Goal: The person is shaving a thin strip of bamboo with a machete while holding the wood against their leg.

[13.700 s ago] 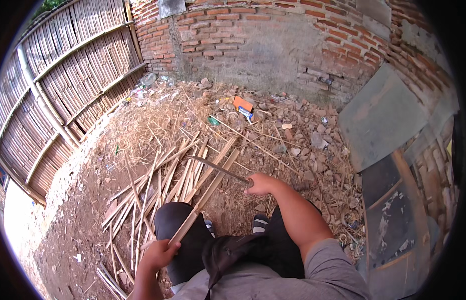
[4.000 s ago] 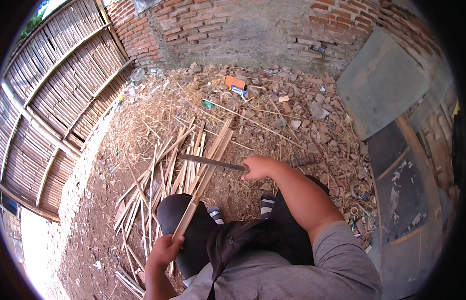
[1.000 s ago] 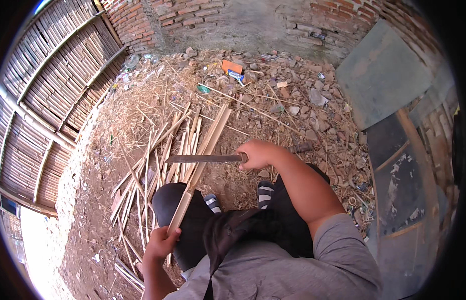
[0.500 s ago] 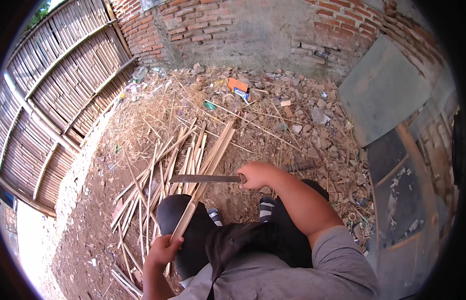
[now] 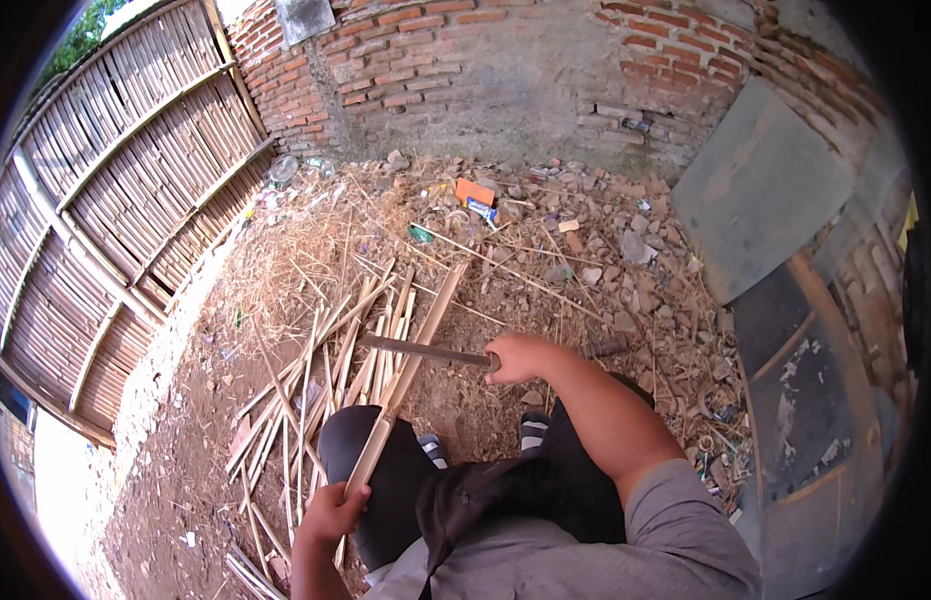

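Observation:
My left hand (image 5: 333,510) is closed round the near end of a split bamboo piece (image 5: 426,328), which slants up and away to the right past my left knee. Its hollow inner side faces up, and a node shows partway along. My right hand (image 5: 518,358) grips the handle of a machete (image 5: 426,349). The long dark blade points left and crosses over the bamboo beyond my knee; whether it touches the bamboo I cannot tell. Under and left of the bamboo lies a loose pile of thin bamboo strips (image 5: 296,400).
Rubble and dry straw cover the ground toward a brick wall (image 5: 486,80). A bamboo fence (image 5: 136,150) stands at the left. On the right lean a grey panel (image 5: 766,190) and a dark framed board (image 5: 801,380). An orange scrap (image 5: 474,192) lies among the stones.
The machete's tip has swung slightly up and right, so the blade now tilts down toward my right hand. The bamboo stays in my left hand. The whole view has shifted a little.

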{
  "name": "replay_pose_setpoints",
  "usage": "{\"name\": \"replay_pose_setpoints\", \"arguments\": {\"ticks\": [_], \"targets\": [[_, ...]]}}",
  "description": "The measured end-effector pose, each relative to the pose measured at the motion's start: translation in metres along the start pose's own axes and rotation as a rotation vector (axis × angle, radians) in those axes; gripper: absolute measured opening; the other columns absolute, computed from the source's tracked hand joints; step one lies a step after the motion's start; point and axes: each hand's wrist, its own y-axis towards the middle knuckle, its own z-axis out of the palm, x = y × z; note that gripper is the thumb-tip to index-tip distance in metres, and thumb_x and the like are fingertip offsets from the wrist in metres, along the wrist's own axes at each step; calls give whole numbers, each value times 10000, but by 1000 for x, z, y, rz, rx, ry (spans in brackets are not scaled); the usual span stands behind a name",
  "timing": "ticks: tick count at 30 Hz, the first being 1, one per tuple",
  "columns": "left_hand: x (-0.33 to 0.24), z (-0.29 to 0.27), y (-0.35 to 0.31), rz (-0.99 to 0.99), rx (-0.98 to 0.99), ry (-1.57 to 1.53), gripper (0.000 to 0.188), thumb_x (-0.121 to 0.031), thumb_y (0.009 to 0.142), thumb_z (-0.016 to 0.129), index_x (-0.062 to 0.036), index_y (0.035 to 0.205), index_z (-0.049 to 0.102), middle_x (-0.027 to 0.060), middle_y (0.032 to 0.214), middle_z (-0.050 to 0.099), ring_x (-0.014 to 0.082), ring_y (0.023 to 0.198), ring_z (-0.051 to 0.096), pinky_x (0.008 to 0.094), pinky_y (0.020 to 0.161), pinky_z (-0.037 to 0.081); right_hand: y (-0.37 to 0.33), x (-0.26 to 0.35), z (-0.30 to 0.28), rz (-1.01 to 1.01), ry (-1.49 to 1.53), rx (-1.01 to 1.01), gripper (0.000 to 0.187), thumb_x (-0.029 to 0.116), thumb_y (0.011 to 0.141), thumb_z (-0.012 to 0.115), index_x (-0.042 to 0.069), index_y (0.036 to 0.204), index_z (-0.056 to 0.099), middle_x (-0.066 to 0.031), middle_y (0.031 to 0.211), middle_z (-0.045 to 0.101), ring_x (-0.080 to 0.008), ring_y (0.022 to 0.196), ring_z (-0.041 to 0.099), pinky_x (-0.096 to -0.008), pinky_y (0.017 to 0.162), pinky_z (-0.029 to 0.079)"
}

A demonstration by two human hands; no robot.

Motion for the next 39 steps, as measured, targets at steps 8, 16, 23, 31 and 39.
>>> {"name": "replay_pose_setpoints", "arguments": {"ticks": [8, 16, 23, 31, 39], "targets": [[-2, 0, -4, 41, -1, 23, 434, -403, 956, 689, 4, 811, 650, 31, 633, 601, 118, 523, 558, 294, 492, 444, 3, -1, -2, -70, -52, 73, 447, 390, 766, 792, 69, 1065, 706, -174, 928, 713, -362, 924, 688, -455, 808, 538], [4, -1, 5, 32, 30, 26, 444, -409, 958, 683, 11, 815, 656, 33, 618, 595, 117, 511, 555, 296, 485, 443, 1, -28, -7, 181, 97, -124, 478, 384, 782, 781, 65, 1127, 692, -174, 973, 707, -348, 947, 680, -444, 826, 530], [1, 0, -1, 40, -10, 43, 442, -404, 955, 687, 13, 813, 655, 31, 614, 592, 118, 507, 553, 295, 482, 441, 0, 17, 8, -72, -36, 48, 434, 367, 777, 780, 97, 1109, 706, -166, 974, 713, -361, 968, 681, -462, 855, 530], [3, 0, 1, 30, 1, 4, 440, -406, 951, 696, 11, 814, 657, 28, 615, 590, 116, 506, 548, 290, 478, 440, -1, -12, -2, 14, 20, -1, 444, 411, 790, 781, 100, 1099, 708, -176, 950, 711, -357, 914, 685, -467, 800, 526], [5, 1, 4, 21, -7, 19, 437, -400, 953, 693, 5, 795, 656, 30, 593, 584, 118, 490, 547, 292, 469, 434, 4, -23, 4, 62, 86, -110, 462, 376, 796, 768, 63, 1127, 686, -182, 1026, 705, -359, 1002, 672, -457, 860, 527]]}}
